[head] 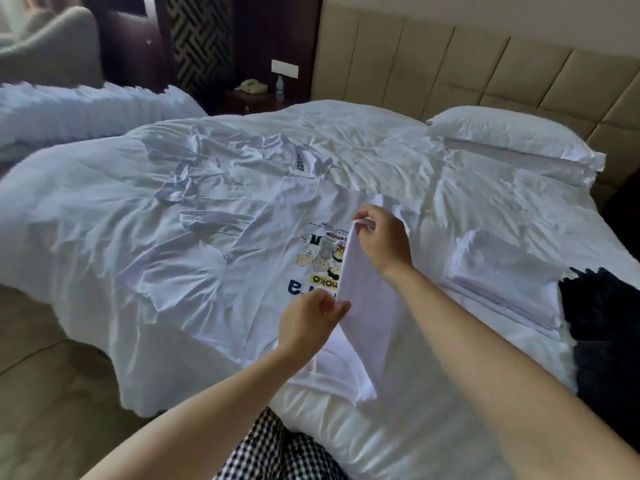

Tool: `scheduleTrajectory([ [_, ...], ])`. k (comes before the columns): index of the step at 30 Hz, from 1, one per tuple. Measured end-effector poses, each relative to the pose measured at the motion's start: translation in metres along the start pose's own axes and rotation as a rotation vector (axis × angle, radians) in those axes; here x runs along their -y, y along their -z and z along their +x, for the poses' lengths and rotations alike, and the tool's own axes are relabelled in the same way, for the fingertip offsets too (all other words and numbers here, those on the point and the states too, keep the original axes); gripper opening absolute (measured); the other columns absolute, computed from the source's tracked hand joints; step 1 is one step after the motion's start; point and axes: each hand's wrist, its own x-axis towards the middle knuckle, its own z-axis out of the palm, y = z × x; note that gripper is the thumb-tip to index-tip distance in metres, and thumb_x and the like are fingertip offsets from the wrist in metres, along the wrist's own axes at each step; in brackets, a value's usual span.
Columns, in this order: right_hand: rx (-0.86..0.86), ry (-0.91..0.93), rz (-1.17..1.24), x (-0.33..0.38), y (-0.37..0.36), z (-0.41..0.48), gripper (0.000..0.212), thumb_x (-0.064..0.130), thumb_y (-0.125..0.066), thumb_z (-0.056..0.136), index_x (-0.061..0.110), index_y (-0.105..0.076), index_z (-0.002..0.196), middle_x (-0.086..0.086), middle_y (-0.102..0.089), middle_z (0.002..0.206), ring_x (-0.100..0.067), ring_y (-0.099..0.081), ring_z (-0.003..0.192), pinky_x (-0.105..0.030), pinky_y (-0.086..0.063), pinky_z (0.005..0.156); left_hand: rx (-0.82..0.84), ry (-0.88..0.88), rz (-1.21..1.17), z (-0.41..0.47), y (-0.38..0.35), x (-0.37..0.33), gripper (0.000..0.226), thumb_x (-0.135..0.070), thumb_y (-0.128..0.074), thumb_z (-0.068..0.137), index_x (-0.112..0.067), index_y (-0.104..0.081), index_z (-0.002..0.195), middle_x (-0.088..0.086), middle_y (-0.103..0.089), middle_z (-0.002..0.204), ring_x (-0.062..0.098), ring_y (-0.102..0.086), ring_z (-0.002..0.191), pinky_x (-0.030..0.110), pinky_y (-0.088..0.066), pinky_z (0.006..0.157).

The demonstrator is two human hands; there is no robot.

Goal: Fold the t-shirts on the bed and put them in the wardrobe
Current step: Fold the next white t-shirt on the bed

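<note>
One crumpled t-shirt point(214, 168) is lying unfolded at ten o'clock on the bed point(398, 143); the printed t-shirt point(311, 258) at centre is getting its side fold, left hand point(308, 327) pinching the flap's near edge, right hand point(381, 237) pinching its far edge; a folded stack point(502, 271) is waiting at three o'clock for the wardrobe.

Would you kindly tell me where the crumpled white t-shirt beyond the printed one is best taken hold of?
Probably at the shoulders either side of its lettered collar, reaching over the printed t-shirt from the near side. The crumpled t-shirt lies bunched, and the collar is its one clear landmark; held there, the body should hang straight for folding.
</note>
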Motion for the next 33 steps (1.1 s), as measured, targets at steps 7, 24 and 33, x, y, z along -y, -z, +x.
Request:
scheduleTrajectory([
  [7, 0.281, 0.226, -0.02, 0.085, -0.162, 0.023, 0.019, 0.006, -0.059, 0.089, 0.008, -0.073, 0.102, -0.009, -0.07, 0.116, -0.028, -0.066, 0.105, -0.041, -0.053, 0.088, -0.148, 0.207, -0.214, 0.011, 0.077, 0.092, 0.035, -0.046, -0.068, 0.083, -0.018, -0.061, 0.065, -0.011, -0.068, 0.059, 0.004, -0.061, 0.059, 0.036, -0.051, 0.067],
  [24, 0.622, 0.361, -0.087, 0.149, -0.345, 0.01, 0.027, 0.002, -0.056, 0.085, 0.009, -0.074, 0.104, -0.008, -0.066, 0.125, -0.026, -0.059, 0.119, -0.035, -0.046, 0.095, -0.257, 0.425, -0.559, 0.013, 0.141, 0.223, 0.031, -0.03, -0.074, 0.085, 0.0, -0.065, 0.082, 0.009, -0.07, 0.069, 0.017, -0.07, 0.063, 0.042, -0.058, 0.063],
  [33, 0.96, 0.317, -0.167, 0.141, -0.357, 0.0, 0.07, 0.005, -0.056, 0.087, 0.029, -0.034, 0.15, 0.0, -0.004, 0.164, -0.016, -0.018, 0.148, -0.032, -0.033, 0.111, -0.141, 0.462, -0.527, 0.018, 0.149, 0.227, 0.042, -0.041, -0.073, 0.083, 0.0, -0.063, 0.084, 0.007, -0.071, 0.066, 0.024, -0.069, 0.067, 0.045, -0.056, 0.07],
])
